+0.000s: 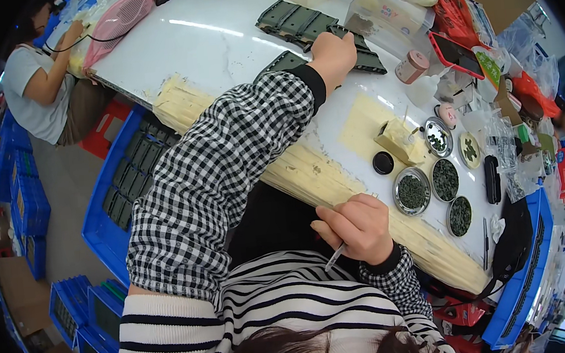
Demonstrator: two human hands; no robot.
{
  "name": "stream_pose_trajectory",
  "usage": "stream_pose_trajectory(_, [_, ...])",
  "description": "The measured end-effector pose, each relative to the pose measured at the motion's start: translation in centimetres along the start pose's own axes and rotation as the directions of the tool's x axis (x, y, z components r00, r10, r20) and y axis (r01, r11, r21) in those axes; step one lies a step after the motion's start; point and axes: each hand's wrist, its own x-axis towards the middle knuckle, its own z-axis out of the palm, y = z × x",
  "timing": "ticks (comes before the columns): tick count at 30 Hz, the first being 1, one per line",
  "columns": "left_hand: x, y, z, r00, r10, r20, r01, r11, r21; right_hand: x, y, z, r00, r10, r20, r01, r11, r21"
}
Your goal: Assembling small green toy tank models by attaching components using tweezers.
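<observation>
My left hand [334, 57] reaches across the white table, its fingers curled at the top end of a dark green ribbed panel [370, 61]. Beside it lie more dark green panels [296, 22], and part of another [283, 63] shows behind my sleeve. My right hand [360, 229] is near the table's front edge, closed around a thin metallic tool [335, 257], perhaps tweezers; its upper end pokes out above the fingers. Round dishes of small dark green pieces [412, 191] stand to the right of that hand, near a cream block [402, 140] and a black round lid [383, 162].
Cream padding [316, 173] lines the table's front edge. A blue tray of green panels [112, 191] stands at left, with stacked blue crates [25, 192] beyond. A red-framed phone [455, 55], a clear plastic box [386, 16] and bags crowd the right. Another person [46, 83] sits at far left.
</observation>
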Motion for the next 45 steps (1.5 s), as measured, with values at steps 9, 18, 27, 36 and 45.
stream_pose_trajectory(9, [-2.8, 1.0, 0.1, 0.961, -0.021, 0.275, 0.085, 0.971, -0.224, 0.2, 0.0, 0.1, 1.000, 0.008, 0.013, -0.008, 1.000, -0.016])
stream_pose_trajectory(18, [-9.3, 1.6, -8.8, 0.870, 0.381, 0.312, -0.328, 0.921, -0.210, 0.3, 0.2, 0.2, 1.000, -0.007, 0.015, 0.008, 0.999, -0.033])
stream_pose_trajectory(27, [-25.4, -20.6, -34.0, 0.827, 0.374, -0.421, -0.122, 0.849, 0.514, 0.2, -0.4, 0.1, 0.999, 0.017, 0.041, -0.019, 0.998, 0.056])
stream_pose_trajectory(36, [-35.7, -33.8, -32.5, 0.983, -0.044, -0.180, 0.169, 0.611, 0.773, 0.3, -0.3, 0.7, 0.997, 0.054, 0.062, -0.053, 0.999, -0.009])
stream_pose_trajectory(45, [-34.7, -36.8, -34.0, 0.975, 0.061, -0.215, 0.140, 0.581, 0.802, 0.2, -0.6, 0.9, 0.995, 0.067, 0.070, -0.063, 0.997, -0.049])
